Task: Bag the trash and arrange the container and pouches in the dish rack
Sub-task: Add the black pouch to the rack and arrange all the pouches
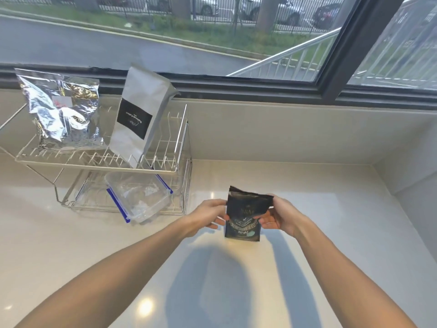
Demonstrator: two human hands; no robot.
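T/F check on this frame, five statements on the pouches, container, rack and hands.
1. Both hands hold the black pouch. True: left hand and right hand grip its two sides, above the counter.
2. The silver foil pouch lies on the counter. False: it stands on the top tier of the dish rack.
3. The white pouch with a black label leans on the rack's top tier. True.
4. The clear container sits on the top tier. False: it is on the lower tier, its front end sticking out.
5. The container has red clips. False: the clips are blue.
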